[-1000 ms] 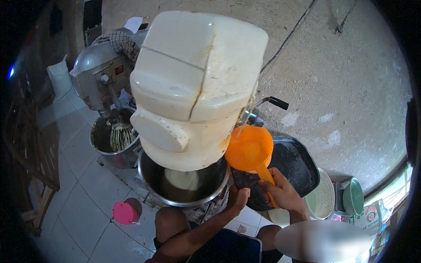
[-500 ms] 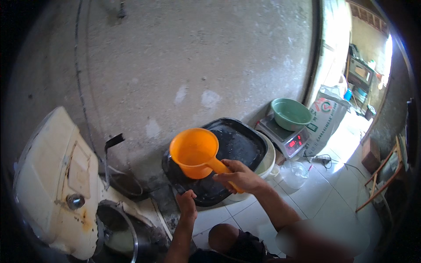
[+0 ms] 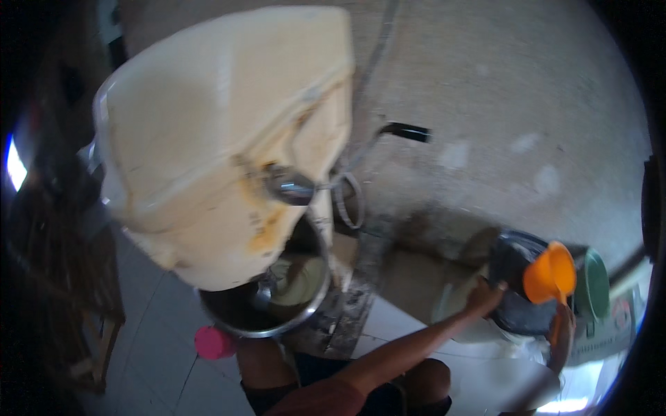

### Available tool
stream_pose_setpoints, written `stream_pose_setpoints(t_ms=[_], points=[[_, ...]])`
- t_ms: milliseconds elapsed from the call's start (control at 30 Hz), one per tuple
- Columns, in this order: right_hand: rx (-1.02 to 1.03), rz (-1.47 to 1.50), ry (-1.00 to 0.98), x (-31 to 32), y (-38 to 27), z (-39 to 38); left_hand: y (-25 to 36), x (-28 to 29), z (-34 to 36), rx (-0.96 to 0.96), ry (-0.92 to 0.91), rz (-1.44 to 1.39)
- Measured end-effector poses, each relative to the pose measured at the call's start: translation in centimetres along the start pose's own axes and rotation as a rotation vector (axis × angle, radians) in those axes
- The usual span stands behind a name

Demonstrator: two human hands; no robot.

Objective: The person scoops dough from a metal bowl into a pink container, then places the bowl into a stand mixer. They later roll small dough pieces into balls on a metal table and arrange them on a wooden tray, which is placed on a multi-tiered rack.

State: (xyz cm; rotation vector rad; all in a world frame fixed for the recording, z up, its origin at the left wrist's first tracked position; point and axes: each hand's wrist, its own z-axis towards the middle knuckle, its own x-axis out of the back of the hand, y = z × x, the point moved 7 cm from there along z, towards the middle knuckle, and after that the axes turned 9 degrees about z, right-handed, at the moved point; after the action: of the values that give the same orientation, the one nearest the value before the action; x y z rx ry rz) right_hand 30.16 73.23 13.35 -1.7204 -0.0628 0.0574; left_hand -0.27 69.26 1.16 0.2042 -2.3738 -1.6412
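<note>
My right hand (image 3: 562,327) is closed round the handle of an orange dipper (image 3: 544,281) at the right. The dipper's cup is above a black tray (image 3: 519,313). My left hand (image 3: 485,298) is at the tray's left edge, its fingers closed on the rim; motion blurs the detail. Beneath the tray stands a whitish tub (image 3: 451,303), part of its rim showing beside my left wrist. What the dipper holds, if anything, cannot be seen.
A large cream stand mixer (image 3: 229,139) with rust stains fills the left. Its metal bowl (image 3: 320,299) holds a pale mass. A pink container (image 3: 214,343) sits on the tiled floor. Beyond the dipper is a green basin (image 3: 594,284); a wooden stand (image 3: 104,340) is far left.
My view has swung left, bringing the mixer and bowl to the middle. My left hand has gone to the tray's rim, and the tub's side is now uncovered. The dipper stays in my right hand.
</note>
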Motion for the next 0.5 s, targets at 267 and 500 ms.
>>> stream_pose_setpoints(t_ms=[267, 500], points=[[0.468, -0.496, 0.189, -1.8, -9.2, 0.3, 2.8, 8.3, -6.0, -0.213, -0.181, 0.015], [0.155, -0.550, -0.699, -33.9, -13.4, -9.8, 2.8, 18.9, -26.3, -0.100, -0.264, -0.197]])
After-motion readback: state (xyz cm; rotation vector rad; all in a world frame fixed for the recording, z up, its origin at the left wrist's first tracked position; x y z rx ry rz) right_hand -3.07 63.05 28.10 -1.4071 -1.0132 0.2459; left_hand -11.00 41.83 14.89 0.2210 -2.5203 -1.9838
